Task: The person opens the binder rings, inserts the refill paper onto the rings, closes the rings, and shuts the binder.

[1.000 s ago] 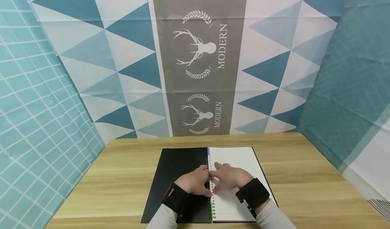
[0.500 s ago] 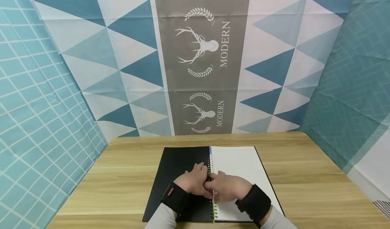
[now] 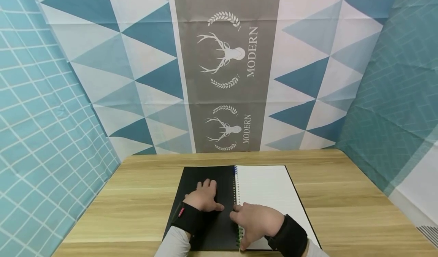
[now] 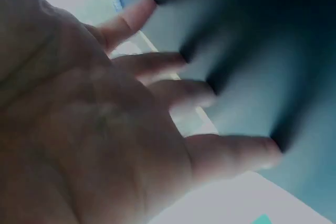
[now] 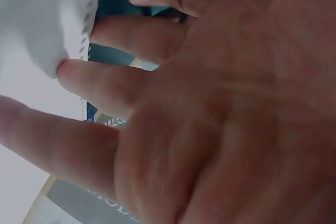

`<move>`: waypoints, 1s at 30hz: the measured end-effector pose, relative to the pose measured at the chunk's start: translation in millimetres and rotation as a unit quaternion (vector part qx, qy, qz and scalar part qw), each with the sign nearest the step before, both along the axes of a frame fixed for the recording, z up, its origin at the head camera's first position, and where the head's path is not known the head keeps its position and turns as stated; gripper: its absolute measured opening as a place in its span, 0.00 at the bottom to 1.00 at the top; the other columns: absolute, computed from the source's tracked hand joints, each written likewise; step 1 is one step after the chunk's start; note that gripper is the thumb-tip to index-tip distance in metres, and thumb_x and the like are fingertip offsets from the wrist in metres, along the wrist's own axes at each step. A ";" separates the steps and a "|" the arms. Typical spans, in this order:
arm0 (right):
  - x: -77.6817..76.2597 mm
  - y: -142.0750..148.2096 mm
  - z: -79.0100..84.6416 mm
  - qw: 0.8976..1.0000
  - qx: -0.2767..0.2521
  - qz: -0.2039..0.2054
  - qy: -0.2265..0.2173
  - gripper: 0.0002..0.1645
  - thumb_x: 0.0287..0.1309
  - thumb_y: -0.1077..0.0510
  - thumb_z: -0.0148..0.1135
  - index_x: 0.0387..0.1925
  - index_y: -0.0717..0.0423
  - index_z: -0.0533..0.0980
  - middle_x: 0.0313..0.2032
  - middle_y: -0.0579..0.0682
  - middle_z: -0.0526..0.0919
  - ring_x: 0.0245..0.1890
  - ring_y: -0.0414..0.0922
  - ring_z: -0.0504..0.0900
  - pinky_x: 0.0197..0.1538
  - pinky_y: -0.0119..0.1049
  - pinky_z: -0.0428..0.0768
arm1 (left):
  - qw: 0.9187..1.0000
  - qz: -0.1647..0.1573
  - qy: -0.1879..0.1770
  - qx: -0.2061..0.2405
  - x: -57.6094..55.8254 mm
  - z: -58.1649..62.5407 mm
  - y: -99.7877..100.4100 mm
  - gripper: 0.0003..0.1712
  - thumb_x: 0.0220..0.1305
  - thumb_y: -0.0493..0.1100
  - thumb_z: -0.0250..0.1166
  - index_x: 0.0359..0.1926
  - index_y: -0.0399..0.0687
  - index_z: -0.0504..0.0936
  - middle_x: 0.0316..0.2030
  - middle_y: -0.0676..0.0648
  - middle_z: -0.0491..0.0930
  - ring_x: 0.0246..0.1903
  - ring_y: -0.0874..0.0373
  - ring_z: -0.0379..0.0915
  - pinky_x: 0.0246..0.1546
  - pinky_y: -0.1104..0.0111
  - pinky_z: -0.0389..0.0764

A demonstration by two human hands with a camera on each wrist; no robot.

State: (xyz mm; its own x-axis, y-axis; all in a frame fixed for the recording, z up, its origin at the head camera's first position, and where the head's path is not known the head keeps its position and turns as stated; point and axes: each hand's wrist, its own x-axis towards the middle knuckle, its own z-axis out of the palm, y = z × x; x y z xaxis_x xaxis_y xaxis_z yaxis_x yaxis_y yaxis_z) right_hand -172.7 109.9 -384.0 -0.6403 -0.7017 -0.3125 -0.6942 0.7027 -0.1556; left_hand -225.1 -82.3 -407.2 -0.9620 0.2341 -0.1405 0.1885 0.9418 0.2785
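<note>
A spiral notebook lies open on the table, its black cover (image 3: 208, 173) on the left and white lined pages (image 3: 265, 181) on the right. Along the spine runs a row of punched holes, with a blue coil (image 3: 235, 170) at the far end and a green coil (image 3: 238, 236) at the near end. My left hand (image 3: 202, 198) rests on the black cover, fingers spread, as the left wrist view also shows. My right hand (image 3: 256, 221) touches the page edge by the spine, thumb near the green coil. In the right wrist view its fairly straight fingers (image 5: 110, 82) meet the punched edge.
The wooden table (image 3: 137, 196) extends on both sides of the notebook. Behind it hangs a patterned cloth (image 3: 226, 59) with deer heads and triangles. Blue tiled sheeting (image 3: 51, 108) stands at the left, green sheeting (image 3: 393, 97) at the right.
Both hands were together at the middle of the spine. The left hand has moved left onto the black cover and spread its fingers. The right hand has slid nearer along the spine.
</note>
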 end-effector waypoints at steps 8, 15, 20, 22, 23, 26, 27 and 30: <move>2.9 -4.2 -4.4 1.000 0.002 -0.007 0.018 0.44 0.40 0.39 0.77 0.60 0.48 0.73 0.63 0.52 0.75 0.56 0.47 0.76 0.51 0.40 0.81 | 0.994 0.101 0.026 0.023 -6.5 2.9 -40.0 0.43 0.58 0.54 0.69 0.66 0.34 0.64 0.64 0.26 0.64 0.61 0.26 0.58 0.47 0.29 0.69; 4.2 -5.9 -7.5 0.999 -0.008 -0.010 0.034 0.45 0.36 0.40 0.80 0.58 0.51 0.74 0.61 0.52 0.77 0.53 0.46 0.77 0.49 0.38 0.81 | 0.982 0.152 0.077 0.088 -18.9 3.2 -68.6 0.39 0.66 0.54 0.60 0.61 0.21 0.64 0.53 0.18 0.69 0.51 0.22 0.65 0.50 0.35 0.70; 4.2 -6.7 -8.5 0.999 -0.006 -0.016 0.037 0.46 0.37 0.40 0.80 0.58 0.50 0.73 0.62 0.53 0.76 0.55 0.47 0.76 0.50 0.39 0.81 | 0.978 0.142 0.073 0.131 -22.2 3.3 -87.0 0.38 0.69 0.52 0.56 0.59 0.18 0.63 0.53 0.16 0.68 0.52 0.22 0.67 0.51 0.38 0.71; 3.6 -6.6 -8.6 0.999 -0.006 -0.021 0.034 0.46 0.37 0.40 0.79 0.59 0.50 0.73 0.63 0.53 0.75 0.57 0.48 0.75 0.51 0.39 0.81 | 0.977 0.136 0.062 0.150 -21.9 4.4 -92.3 0.37 0.70 0.52 0.55 0.60 0.18 0.62 0.54 0.16 0.67 0.52 0.23 0.67 0.50 0.39 0.72; 3.2 -6.5 -8.6 0.999 -0.007 -0.023 0.033 0.46 0.38 0.40 0.79 0.59 0.50 0.73 0.63 0.53 0.75 0.58 0.50 0.75 0.51 0.40 0.81 | 0.977 0.134 0.055 0.157 -21.4 5.0 -94.6 0.37 0.71 0.52 0.55 0.61 0.18 0.62 0.54 0.16 0.66 0.51 0.25 0.68 0.49 0.41 0.73; 1.8 -6.6 -9.3 0.999 -0.008 -0.026 0.036 0.45 0.38 0.40 0.79 0.59 0.50 0.73 0.64 0.54 0.75 0.59 0.51 0.75 0.52 0.41 0.81 | 0.976 0.131 0.042 0.170 -20.7 6.4 -100.5 0.38 0.71 0.52 0.54 0.62 0.19 0.61 0.54 0.17 0.67 0.43 0.32 0.74 0.41 0.48 0.76; 1.4 -6.7 -9.7 0.999 -0.007 -0.027 0.037 0.45 0.38 0.40 0.79 0.58 0.49 0.73 0.64 0.54 0.74 0.59 0.52 0.75 0.52 0.42 0.81 | 0.976 0.130 0.038 0.171 -20.3 6.9 -101.9 0.38 0.71 0.52 0.54 0.62 0.19 0.61 0.54 0.18 0.67 0.39 0.35 0.75 0.38 0.50 0.76; 0.7 -7.6 -11.4 0.999 -0.005 -0.031 0.042 0.44 0.41 0.40 0.77 0.60 0.51 0.72 0.65 0.54 0.73 0.61 0.54 0.73 0.55 0.45 0.80 | 0.976 0.128 0.033 0.171 -19.7 7.7 -105.5 0.38 0.72 0.53 0.55 0.63 0.20 0.61 0.54 0.18 0.68 0.35 0.40 0.74 0.35 0.53 0.75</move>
